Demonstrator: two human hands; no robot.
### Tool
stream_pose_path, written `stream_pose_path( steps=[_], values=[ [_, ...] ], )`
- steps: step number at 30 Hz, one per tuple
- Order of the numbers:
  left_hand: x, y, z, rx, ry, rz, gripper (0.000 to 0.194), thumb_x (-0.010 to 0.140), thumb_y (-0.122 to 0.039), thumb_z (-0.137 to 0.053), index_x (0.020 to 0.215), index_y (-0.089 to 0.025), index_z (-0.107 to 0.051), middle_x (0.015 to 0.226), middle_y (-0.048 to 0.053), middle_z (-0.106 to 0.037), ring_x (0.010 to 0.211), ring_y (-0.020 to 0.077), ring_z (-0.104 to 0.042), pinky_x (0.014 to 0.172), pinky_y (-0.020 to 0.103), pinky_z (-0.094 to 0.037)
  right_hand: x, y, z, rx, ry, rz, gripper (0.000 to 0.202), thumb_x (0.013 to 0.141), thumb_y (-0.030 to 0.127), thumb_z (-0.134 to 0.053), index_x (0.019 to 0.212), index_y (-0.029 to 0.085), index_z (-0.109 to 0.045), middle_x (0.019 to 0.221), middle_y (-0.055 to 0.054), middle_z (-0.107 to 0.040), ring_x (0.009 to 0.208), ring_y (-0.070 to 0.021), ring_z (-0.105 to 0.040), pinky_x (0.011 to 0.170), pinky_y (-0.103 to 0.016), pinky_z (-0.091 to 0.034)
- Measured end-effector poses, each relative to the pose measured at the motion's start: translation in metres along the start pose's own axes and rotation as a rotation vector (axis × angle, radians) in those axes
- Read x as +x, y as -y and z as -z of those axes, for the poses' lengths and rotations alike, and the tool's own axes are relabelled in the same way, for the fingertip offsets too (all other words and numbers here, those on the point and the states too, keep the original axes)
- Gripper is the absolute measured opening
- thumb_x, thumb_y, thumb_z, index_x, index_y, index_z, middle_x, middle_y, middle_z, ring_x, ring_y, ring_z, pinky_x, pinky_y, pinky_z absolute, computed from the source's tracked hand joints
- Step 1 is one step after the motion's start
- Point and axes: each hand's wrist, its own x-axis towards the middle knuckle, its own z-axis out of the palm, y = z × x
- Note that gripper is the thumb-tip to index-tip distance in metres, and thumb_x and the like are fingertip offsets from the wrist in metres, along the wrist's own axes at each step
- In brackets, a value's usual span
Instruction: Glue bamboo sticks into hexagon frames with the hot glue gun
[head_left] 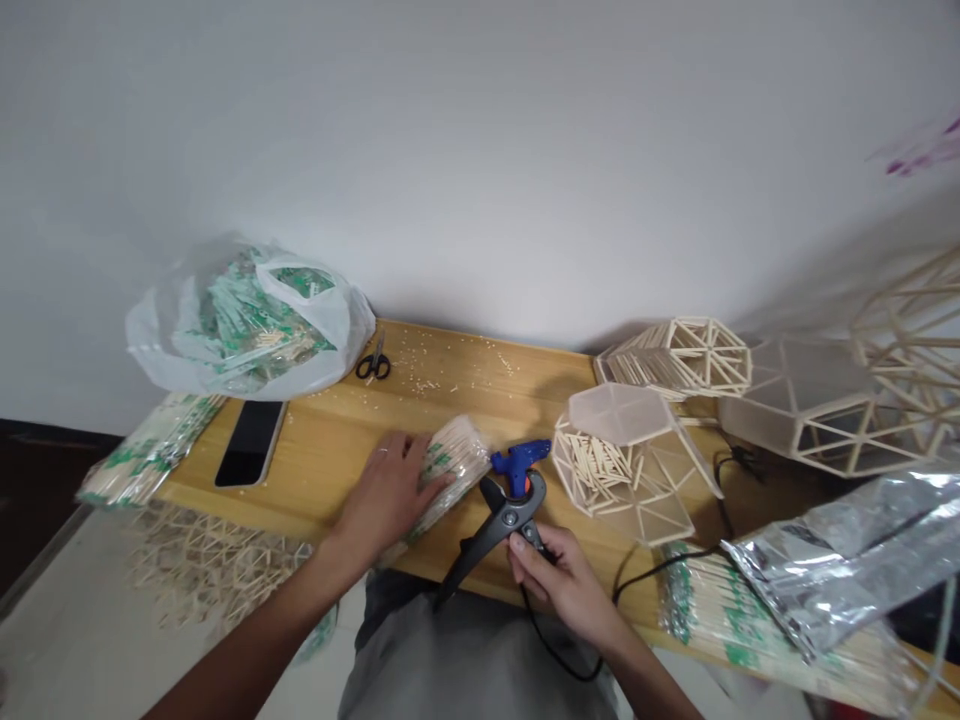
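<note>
Wooden table (pixel 330 450), left hand (pixel 386 490) flat on stick bundle (pixel 450 465); right hand (pixel 566 580) fingers gripping cutter (pixel 499 520)

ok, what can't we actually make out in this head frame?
Head view only:
- Right hand: its fingers cover the black cutter handle, so the grip is unclear.
- Stick bundle: partly under the left hand.
- Phone: screen dark.
- Stick frame: cut by the right edge.
- Scissors: too small for detail.
</note>
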Motion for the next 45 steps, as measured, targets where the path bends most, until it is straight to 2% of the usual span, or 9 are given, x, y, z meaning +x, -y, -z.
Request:
stream_pose_path(
  steps=[4, 8, 13, 18, 25, 31, 36, 40, 45],
  values=[
    [0.007, 0.031, 0.003, -0.133, -0.113, 0.059, 0.038, 0.108, -0.047, -0.047, 0.124, -0.019, -0.067, 0.118, 0.013, -0.071, 0.112, 0.0292, -0.068, 0.1, 0.043, -0.054, 0.0, 0.002, 0.004, 0.01, 0.004, 0.012, 0.066, 0.091, 0.081, -0.064, 0.069, 0.019, -0.057, 0.055, 0.005, -0.043, 0.046, -0.007, -0.032, 0.047, -0.025, -0.021],
    [0.046, 0.059, 0.027, 0.033, -0.216, 0.202, 0.038, 0.107, -0.034, -0.04, 0.121, -0.014, -0.069, 0.12, 0.018, -0.072, 0.115, 0.0329, -0.068, 0.103, 0.045, -0.053, 0.0, 0.003, 0.003, 0.018, -0.001, 0.023, 0.065, 0.091, 0.08, -0.065, 0.069, 0.019, -0.057, 0.057, 0.005, -0.046, 0.046, -0.0066, -0.033, 0.047, -0.024, -0.021],
    [0.103, 0.053, 0.045, 0.256, -0.173, 0.411, 0.047, 0.103, -0.04, -0.048, 0.13, -0.004, -0.064, 0.122, 0.028, -0.071, 0.117, 0.042, -0.068, 0.096, 0.049, -0.053, -0.004, 0.006, -0.002, 0.009, 0.007, 0.031, 0.065, 0.092, 0.079, -0.064, 0.068, 0.019, -0.058, 0.054, 0.006, -0.042, 0.046, -0.0072, -0.033, 0.047, -0.025, -0.021],
    [0.118, 0.052, 0.04, 0.252, -0.177, 0.431, 0.049, 0.1, -0.041, -0.054, 0.127, -0.001, -0.064, 0.124, 0.032, -0.068, 0.122, 0.0452, -0.066, 0.098, 0.051, -0.053, -0.007, 0.005, -0.004, 0.043, 0.001, 0.051, 0.063, 0.094, 0.077, -0.064, 0.068, 0.02, -0.057, 0.052, 0.007, -0.039, 0.045, -0.007, -0.031, 0.046, -0.025, -0.019],
    [0.091, 0.061, 0.038, 0.154, -0.161, 0.357, 0.034, 0.095, -0.022, -0.053, 0.125, -0.009, -0.061, 0.124, 0.024, -0.069, 0.111, 0.0359, -0.072, 0.093, 0.044, -0.056, -0.005, 0.005, -0.002, 0.046, 0.012, 0.046, 0.064, 0.093, 0.078, -0.064, 0.067, 0.02, -0.056, 0.052, 0.007, -0.039, 0.045, -0.0073, -0.031, 0.046, -0.025, -0.019],
    [0.021, 0.071, 0.039, 0.046, -0.213, 0.317, 0.033, 0.102, -0.035, -0.046, 0.127, -0.016, -0.055, 0.108, 0.014, -0.076, 0.094, 0.0311, -0.076, 0.081, 0.041, -0.058, -0.002, 0.002, -0.001, 0.002, 0.017, 0.034, 0.065, 0.092, 0.079, -0.064, 0.067, 0.02, -0.057, 0.056, 0.005, -0.043, 0.048, -0.0076, -0.034, 0.047, -0.024, -0.022],
    [-0.037, 0.103, 0.038, 0.142, -0.277, 0.581, 0.041, 0.099, -0.038, -0.048, 0.133, -0.015, -0.055, 0.102, 0.015, -0.077, 0.091, 0.0331, -0.077, 0.078, 0.041, -0.058, -0.001, -0.005, 0.002, 0.019, 0.004, -0.011, 0.066, 0.088, 0.083, -0.065, 0.072, 0.019, -0.058, 0.059, 0.005, -0.045, 0.048, -0.0075, -0.033, 0.046, -0.023, -0.022],
    [-0.045, 0.122, 0.041, 0.275, -0.198, 0.642, 0.044, 0.101, -0.031, -0.041, 0.135, -0.011, -0.059, 0.111, 0.021, -0.077, 0.099, 0.0356, -0.076, 0.086, 0.044, -0.058, -0.002, -0.004, 0.002, -0.029, 0.007, 0.006, 0.066, 0.09, 0.082, -0.064, 0.068, 0.02, -0.056, 0.058, 0.004, -0.045, 0.05, -0.0082, -0.035, 0.047, -0.024, -0.023],
    [-0.038, 0.121, 0.047, 0.346, -0.121, 0.602, 0.043, 0.1, -0.027, -0.042, 0.133, -0.008, -0.063, 0.11, 0.022, -0.077, 0.095, 0.0353, -0.075, 0.084, 0.044, -0.058, -0.005, -0.004, 0.001, -0.036, -0.002, -0.022, 0.066, 0.089, 0.083, -0.063, 0.07, 0.02, -0.057, 0.058, 0.004, -0.044, 0.049, -0.0082, -0.034, 0.047, -0.025, -0.023]
  ],
)
